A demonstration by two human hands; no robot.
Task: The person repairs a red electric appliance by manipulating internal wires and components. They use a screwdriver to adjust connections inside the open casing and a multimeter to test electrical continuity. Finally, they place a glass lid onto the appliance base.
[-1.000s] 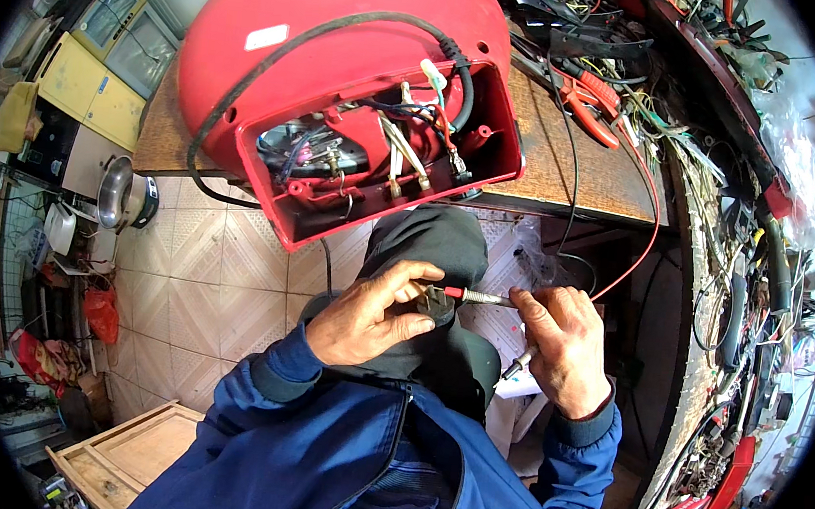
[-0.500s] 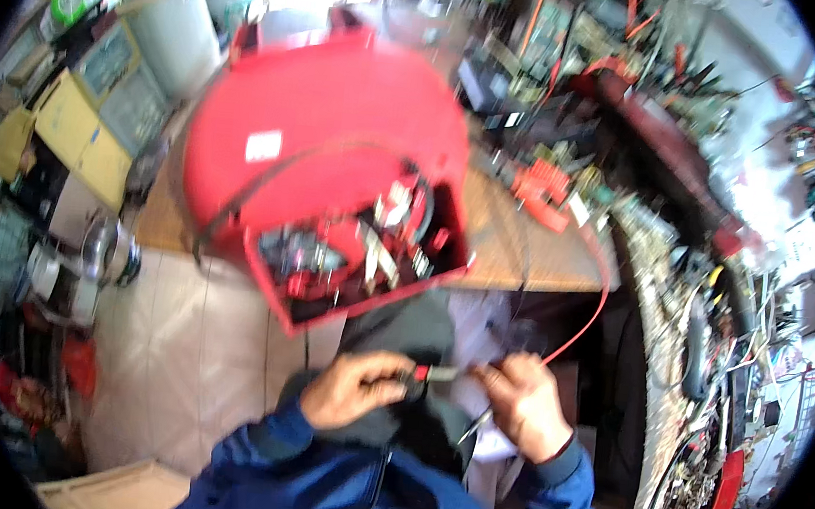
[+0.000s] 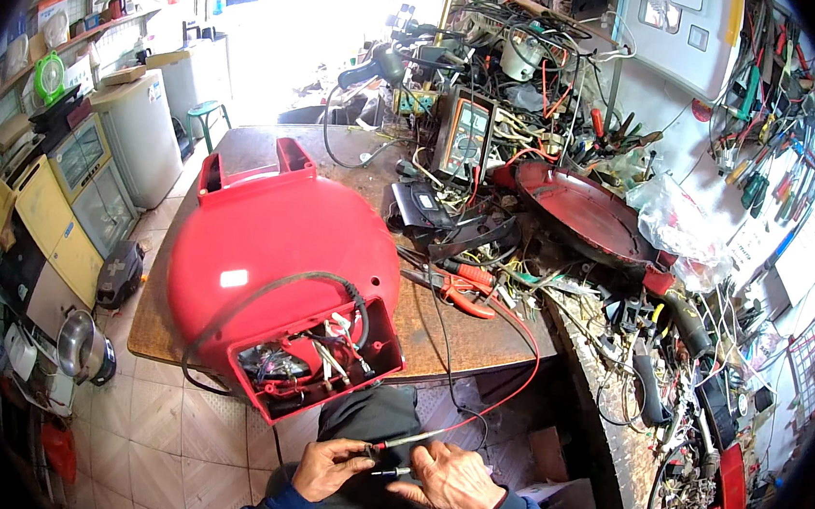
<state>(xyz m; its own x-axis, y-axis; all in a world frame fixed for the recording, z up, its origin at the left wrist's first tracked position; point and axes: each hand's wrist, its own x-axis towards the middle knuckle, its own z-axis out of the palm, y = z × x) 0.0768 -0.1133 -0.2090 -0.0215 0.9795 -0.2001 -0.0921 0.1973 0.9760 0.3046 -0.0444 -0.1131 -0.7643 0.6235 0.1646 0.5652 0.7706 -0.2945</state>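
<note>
My left hand [image 3: 329, 469] has its fingers pinched around a small dark piece too small to make out. My right hand [image 3: 456, 480] is closed on two test probes. The red-lead probe [image 3: 403, 440], with a pale sleeve, lies along its fingertips, its red end touching or very near my left fingertips. Lower, the dark probe [image 3: 392, 472] sticks out from my right thumb toward the left hand. Ahead, a round red appliance housing [image 3: 294, 225] lies on the table, its open compartment [image 3: 316, 363] showing wires and parts.
The wooden table [image 3: 439, 340] bears red-handled pliers [image 3: 467, 298] and trailing leads. A multimeter [image 3: 466, 136] stands at the back. A red round pan-like part [image 3: 585, 217] and a cluttered bench [image 3: 612, 350] are at the right. A metal pot [image 3: 79, 347] stands at the left.
My view has tilted up, and the housing and table now look sharper. My hands appear lower and closer together, and the dark probe now shows between them.
</note>
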